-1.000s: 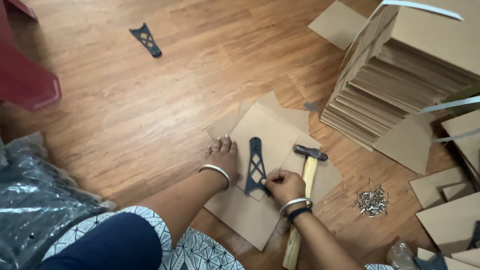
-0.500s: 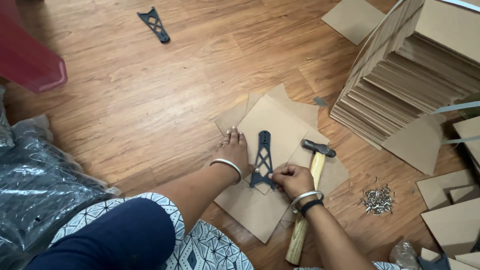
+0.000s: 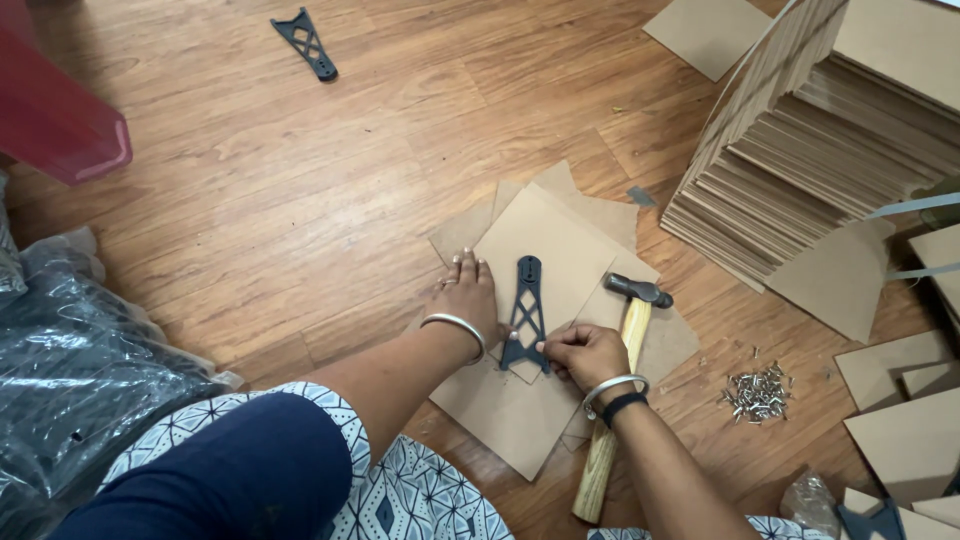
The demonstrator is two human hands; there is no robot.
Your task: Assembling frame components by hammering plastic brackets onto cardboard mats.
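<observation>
A black lattice bracket [image 3: 525,312] lies on tan cardboard sheets [image 3: 560,250]; a second black bracket [image 3: 305,42] sits at eleven o'clock on the reddish-brown wood floor [image 3: 250,180]. The hammer [image 3: 618,385] has a dark grey head and pale yellow handle. At three o'clock, silvery nails [image 3: 757,392]. White-and-navy geometric fabric [image 3: 400,500] covers the lap; a red plastic seat [image 3: 55,115] stands at ten o'clock.

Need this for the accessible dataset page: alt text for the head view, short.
Seen from above, a person seated on a wooden floor presses the left hand on brown cardboard sheets while the right hand pinches the wide end of a black lattice bracket lying on them. A wooden-handled hammer lies beside it; small metal fasteners and stacked cardboard sit to the right.
</observation>
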